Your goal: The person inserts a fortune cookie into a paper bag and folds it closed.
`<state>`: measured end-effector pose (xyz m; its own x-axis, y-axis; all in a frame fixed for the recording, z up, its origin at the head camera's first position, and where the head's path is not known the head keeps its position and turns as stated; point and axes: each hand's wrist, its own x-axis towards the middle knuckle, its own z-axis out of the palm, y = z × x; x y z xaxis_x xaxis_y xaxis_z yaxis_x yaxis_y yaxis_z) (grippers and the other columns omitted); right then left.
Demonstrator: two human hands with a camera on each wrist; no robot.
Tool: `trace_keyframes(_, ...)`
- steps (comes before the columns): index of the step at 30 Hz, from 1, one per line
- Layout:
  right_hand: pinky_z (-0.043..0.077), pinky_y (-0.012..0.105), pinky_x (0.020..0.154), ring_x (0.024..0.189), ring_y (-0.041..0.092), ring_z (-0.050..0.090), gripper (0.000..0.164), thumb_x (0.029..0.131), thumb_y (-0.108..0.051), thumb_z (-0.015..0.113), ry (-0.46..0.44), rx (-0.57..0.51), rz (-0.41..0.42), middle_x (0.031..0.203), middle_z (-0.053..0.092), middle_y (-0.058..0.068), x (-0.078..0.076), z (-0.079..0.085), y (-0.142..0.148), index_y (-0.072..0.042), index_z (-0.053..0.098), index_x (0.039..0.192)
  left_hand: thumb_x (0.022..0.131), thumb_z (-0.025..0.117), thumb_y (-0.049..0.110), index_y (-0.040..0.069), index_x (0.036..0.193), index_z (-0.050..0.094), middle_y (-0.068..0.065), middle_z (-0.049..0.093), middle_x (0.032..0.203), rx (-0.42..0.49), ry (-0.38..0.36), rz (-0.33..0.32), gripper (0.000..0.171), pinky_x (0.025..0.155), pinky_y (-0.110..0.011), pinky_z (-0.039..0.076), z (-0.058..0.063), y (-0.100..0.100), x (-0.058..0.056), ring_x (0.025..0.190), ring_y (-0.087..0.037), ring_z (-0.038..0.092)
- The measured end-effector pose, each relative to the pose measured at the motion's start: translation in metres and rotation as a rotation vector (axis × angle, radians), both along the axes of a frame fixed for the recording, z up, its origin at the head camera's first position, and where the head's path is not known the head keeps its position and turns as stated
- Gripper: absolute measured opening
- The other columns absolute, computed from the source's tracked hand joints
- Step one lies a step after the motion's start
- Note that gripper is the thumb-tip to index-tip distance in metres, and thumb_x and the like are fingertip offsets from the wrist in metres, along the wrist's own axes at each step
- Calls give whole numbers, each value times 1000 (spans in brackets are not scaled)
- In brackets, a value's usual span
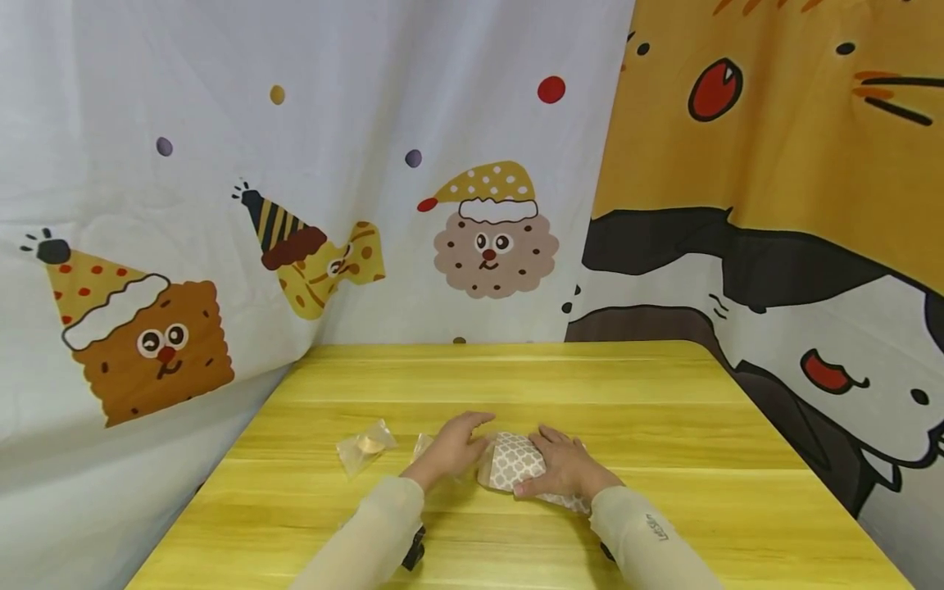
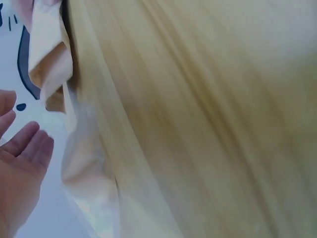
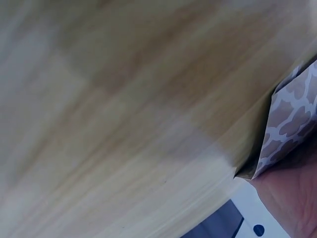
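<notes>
A paper bag (image 1: 518,460) with a white lattice print on beige lies on the table in the head view, its end toward the left hand. My right hand (image 1: 566,469) grips it from above, thumb along the near side and fingers over the far side. In the right wrist view, the bag's printed corner (image 3: 290,114) shows beside the palm. The left hand (image 1: 451,449) is by the bag's left end, fingers extended and slightly bent, holding nothing visible. Partly behind that hand is a clear plastic packet (image 1: 422,444); its contents are hard to make out.
Left of the hands, another clear packet (image 1: 366,447) with a small pale-yellow piece inside lies on the yellow wood-grain table (image 1: 516,377). Printed cloth curtains (image 1: 354,98) hang behind and beside the table.
</notes>
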<state>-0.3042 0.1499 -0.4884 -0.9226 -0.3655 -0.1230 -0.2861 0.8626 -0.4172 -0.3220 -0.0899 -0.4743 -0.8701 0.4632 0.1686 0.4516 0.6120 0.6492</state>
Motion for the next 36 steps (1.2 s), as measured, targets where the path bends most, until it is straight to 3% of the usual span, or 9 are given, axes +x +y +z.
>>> trace_keyframes(4, 15, 65, 113, 145, 40, 24, 111, 71, -71, 75, 2, 1, -1, 158, 26, 23, 0, -1, 0, -3, 39, 151, 102, 56, 12, 3, 140, 53, -14, 62, 123, 83, -34, 22, 39, 87, -38, 53, -1, 5, 2, 109, -27, 60)
trace_keyframes(10, 16, 66, 113, 145, 40, 24, 112, 71, -71, 75, 17, 5, -1, 158, 27, 23, 0, -3, 1, -3, 38, 151, 98, 61, 7, -2, 136, 56, -6, 66, 101, 86, -60, 34, 39, 77, -33, 53, -5, 11, 2, 91, -18, 61)
trace_keyframes(15, 15, 67, 112, 145, 40, 24, 113, 70, -71, 76, 14, -9, 1, 158, 27, 23, 1, -4, 0, -2, 38, 151, 97, 62, 7, -2, 130, 60, -4, 66, 97, 64, -34, 47, 34, 75, -32, 52, -7, 15, 3, 88, -16, 60)
trace_keyframes(19, 15, 66, 113, 145, 39, 24, 113, 70, -71, 76, 14, -11, -7, 158, 26, 22, 1, -4, -1, -3, 38, 151, 98, 60, 5, -1, 129, 62, -5, 65, 96, 106, -8, 59, 31, 73, -31, 51, -4, 17, 4, 85, -15, 58)
trace_keyframes(29, 14, 67, 112, 145, 40, 24, 115, 69, -72, 75, 31, -7, -5, 158, 26, 23, 1, -2, 1, -1, 37, 151, 98, 61, 8, -4, 133, 57, -5, 64, 90, 134, -123, 107, 37, 66, -33, 52, -6, 25, 4, 79, -16, 60)
trace_keyframes(36, 5, 71, 111, 148, 39, 16, 128, 63, -76, 76, 16, 3, -7, 161, 18, 22, 5, -3, -4, -2, 28, 155, 92, 64, -3, -5, 126, 57, -6, 62, 86, 306, -167, 187, 35, 67, -30, 51, -11, 33, 0, 76, -15, 57)
